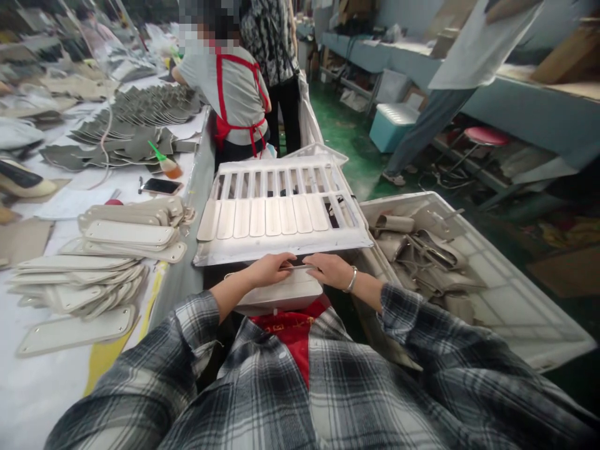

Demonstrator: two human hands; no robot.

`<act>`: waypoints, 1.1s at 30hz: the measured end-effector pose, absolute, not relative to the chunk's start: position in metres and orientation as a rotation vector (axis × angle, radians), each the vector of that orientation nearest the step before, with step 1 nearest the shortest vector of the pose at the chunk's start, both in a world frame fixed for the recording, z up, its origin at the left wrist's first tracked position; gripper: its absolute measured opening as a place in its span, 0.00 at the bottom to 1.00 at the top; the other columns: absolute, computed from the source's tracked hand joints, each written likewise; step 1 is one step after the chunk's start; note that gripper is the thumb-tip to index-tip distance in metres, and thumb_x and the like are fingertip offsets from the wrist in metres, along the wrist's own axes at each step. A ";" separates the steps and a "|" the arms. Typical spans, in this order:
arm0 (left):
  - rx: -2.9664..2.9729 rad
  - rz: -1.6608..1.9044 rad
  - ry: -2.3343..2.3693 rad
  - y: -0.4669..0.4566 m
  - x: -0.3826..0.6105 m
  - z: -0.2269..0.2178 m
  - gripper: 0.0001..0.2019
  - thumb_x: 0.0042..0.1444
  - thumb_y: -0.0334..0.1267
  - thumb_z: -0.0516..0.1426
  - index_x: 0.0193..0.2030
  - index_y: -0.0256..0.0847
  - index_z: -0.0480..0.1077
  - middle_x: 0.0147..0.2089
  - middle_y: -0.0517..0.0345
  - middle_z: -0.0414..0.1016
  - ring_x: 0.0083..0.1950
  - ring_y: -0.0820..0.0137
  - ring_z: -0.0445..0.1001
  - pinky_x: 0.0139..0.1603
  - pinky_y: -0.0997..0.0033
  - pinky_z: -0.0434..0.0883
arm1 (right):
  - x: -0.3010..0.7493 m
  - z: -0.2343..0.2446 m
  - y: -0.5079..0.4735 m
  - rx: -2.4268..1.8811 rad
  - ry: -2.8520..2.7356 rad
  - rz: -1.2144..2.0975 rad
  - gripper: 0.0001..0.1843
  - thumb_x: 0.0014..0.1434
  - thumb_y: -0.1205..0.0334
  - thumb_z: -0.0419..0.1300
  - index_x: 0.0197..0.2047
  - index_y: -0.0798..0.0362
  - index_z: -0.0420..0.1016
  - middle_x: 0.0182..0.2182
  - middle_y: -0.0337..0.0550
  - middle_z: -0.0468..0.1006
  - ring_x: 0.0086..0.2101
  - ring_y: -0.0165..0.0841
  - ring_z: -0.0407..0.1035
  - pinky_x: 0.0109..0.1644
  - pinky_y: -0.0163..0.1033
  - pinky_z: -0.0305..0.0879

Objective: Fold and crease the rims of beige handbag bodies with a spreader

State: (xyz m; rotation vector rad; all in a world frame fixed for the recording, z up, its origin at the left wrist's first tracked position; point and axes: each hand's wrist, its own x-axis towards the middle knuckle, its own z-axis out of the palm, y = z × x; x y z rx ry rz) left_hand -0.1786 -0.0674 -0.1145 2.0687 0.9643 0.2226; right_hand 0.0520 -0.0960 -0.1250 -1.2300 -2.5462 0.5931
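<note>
both hands are in front of the body at the near edge of a white slotted rack (281, 248). the left hand (269, 270) and right hand (332, 270) are curled, fingers narrow, and grip the far edge of a pale padded strip (281, 295) that lies across the lap just below the rack. judging by the rack, the filling is partly done: a row of about eight like strips (265, 217) lies side by side in the near slots, from the left end to past the middle. the slots at the near right show dark gaps and the whole far row looks bare, so well over half seems left. on the surface (28, 387) to the left, stacks of strips (129, 234) lie fanned and piled, which suggests plenty remains. to the right a white bin (515, 300) holds folded grey pieces (422, 250). far left, another person in a red apron (234, 87) stands at the same surface.
</note>
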 end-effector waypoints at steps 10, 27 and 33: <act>2.168 0.203 0.943 -0.065 -0.182 -0.118 0.15 0.56 0.34 0.51 0.44 0.39 0.76 0.42 0.58 0.80 0.42 0.69 0.76 0.47 0.74 0.68 | 0.049 -0.123 -0.091 -1.260 -2.676 0.528 0.14 0.65 0.61 0.48 0.41 0.54 0.75 0.40 0.45 0.78 0.41 0.32 0.69 0.44 0.34 0.60; 2.528 0.033 0.843 -0.073 -0.177 -0.118 0.18 0.55 0.28 0.51 0.49 0.41 0.74 0.47 0.56 0.78 0.46 0.68 0.75 0.45 0.75 0.68 | 0.039 -0.104 -0.091 -1.280 -3.015 0.318 0.14 0.64 0.63 0.48 0.38 0.55 0.75 0.36 0.48 0.76 0.37 0.34 0.69 0.34 0.36 0.53; 2.630 -0.071 0.800 -0.079 -0.178 -0.110 0.18 0.55 0.27 0.50 0.51 0.37 0.72 0.51 0.52 0.76 0.47 0.65 0.75 0.45 0.73 0.69 | 0.035 -0.093 -0.091 -1.160 -3.147 0.244 0.15 0.63 0.62 0.48 0.36 0.58 0.74 0.36 0.50 0.75 0.35 0.36 0.68 0.33 0.38 0.53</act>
